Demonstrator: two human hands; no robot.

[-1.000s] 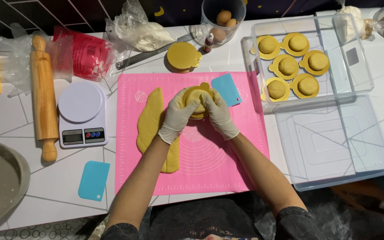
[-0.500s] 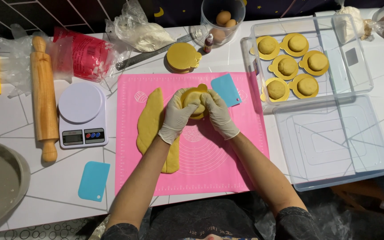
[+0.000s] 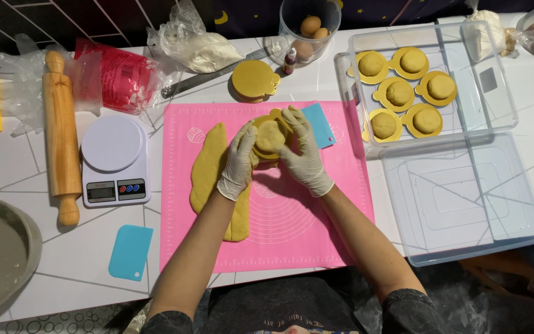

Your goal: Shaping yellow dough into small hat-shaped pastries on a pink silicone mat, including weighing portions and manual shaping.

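Left grip (image 3: 240,162): pinching round tan dough ball (image 3: 271,136) on gold round card, 9 o'clock side.
Right grip (image 3: 305,154): pinching same ball, 3 o'clock side.
Below: pink silicone mat (image 3: 292,229).

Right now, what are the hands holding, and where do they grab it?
Both gloved hands, left and right, hold a gold disc by its opposite edges. A round dough ball sits on the disc, above the pink mat.

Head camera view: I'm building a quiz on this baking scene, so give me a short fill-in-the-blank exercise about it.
1. Both gloved hands, left hand and right hand, hold a dough ball above the ____ mat.
2. The clear tray holds ____ dough balls on gold discs.
3. The rolling pin lies left of the white ____.

Missing words: pink; five; scale
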